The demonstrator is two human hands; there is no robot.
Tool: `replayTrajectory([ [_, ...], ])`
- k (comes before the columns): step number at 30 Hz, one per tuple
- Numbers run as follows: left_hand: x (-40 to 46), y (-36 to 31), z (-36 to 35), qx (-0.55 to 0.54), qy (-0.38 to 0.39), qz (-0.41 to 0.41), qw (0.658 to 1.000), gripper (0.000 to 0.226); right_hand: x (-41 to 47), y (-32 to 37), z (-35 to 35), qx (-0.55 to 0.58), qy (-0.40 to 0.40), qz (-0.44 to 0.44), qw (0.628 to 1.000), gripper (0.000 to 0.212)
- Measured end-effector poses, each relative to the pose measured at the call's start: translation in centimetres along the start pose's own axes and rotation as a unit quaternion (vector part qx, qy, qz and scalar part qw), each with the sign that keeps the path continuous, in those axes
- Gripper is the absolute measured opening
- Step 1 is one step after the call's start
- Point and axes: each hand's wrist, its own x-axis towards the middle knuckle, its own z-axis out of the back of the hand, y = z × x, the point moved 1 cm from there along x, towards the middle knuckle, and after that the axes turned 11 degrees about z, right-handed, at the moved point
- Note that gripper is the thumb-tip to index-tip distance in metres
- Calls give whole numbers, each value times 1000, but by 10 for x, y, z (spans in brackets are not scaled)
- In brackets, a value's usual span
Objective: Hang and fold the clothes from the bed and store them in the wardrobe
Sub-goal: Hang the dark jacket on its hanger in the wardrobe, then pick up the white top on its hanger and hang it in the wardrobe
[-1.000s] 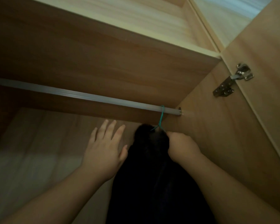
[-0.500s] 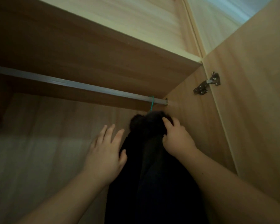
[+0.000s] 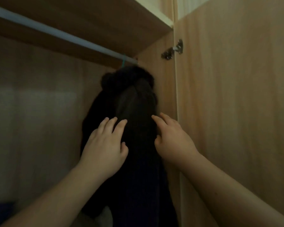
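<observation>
Black garment (image 3: 134, 112) hangs between both hands: left hand (image 3: 103, 145) rests flat on it with fingers spread, right hand (image 3: 172, 141) touches its edge, fingers loose. Above them, a green hanger (image 3: 124, 61) hooks the rail (image 3: 56, 32).

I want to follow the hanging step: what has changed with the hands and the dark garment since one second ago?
The right hand let go of the dark garment near the green hanger hook and moved down its side. The left hand now rests on its front. The garment stays on the rail.
</observation>
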Motion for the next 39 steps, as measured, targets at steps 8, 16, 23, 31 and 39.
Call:
replayTrajectory([
  [8, -119, -109, -28, -68, 94, -41, 992, 68, -195, -11, 33, -73, 50, -56, 995, 64],
  [16, -342, -226, -55, -127, 228, -77, 962, 67, -475, -51, 88, -131, 173, -225, 950, 66],
  [23, -537, -391, -56, -174, 397, -183, 882, 69, -728, -70, 192, -177, 283, -384, 861, 65],
  [31, -649, -556, -51, -174, 474, -293, 812, 78, -870, -71, 305, -210, 297, -514, 777, 68],
  [39, -670, -637, -79, -201, 487, -318, 788, 80, -914, -117, 322, -207, 263, -560, 758, 72],
])
